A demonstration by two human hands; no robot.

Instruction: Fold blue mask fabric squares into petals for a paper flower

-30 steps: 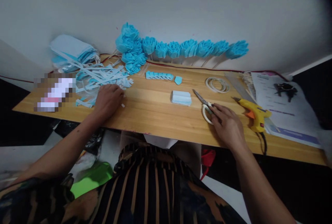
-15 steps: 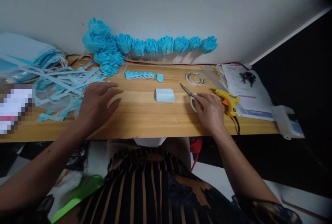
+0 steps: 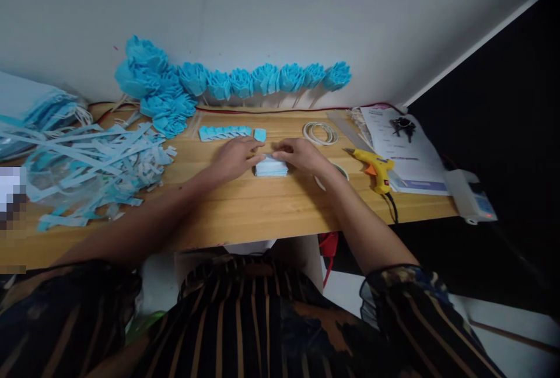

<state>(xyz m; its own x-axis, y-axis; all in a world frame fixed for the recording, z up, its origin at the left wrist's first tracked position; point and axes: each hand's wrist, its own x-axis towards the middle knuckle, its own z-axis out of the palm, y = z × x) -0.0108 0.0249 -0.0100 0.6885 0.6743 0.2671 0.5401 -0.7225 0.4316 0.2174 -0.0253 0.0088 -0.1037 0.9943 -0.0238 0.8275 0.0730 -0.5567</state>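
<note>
A small stack of pale blue fabric pieces lies on the table in front of me. At its upper left corner, the thumb of my left hand touches or nearly touches the stack, its fingers stretched forward and apart from the thumb. My right hand is over the upper right corner with curled fingers; what lies between their tips is too small to make out. Just beyond the left fingertips is a single cut blue piece, beside a row of overlapping blue pieces. The scissors lie partly hidden under my right forearm.
Blue fabric flowers on sticks line the wall. Cut strips are heaped at left. At right are a coil of white cord, a yellow glue gun, papers with keys, and a white device at the edge.
My right hand has let go of the scissors and moved left to the stack. My left hand has moved right, from beside the strips to the stack. The view has shifted slightly.
</note>
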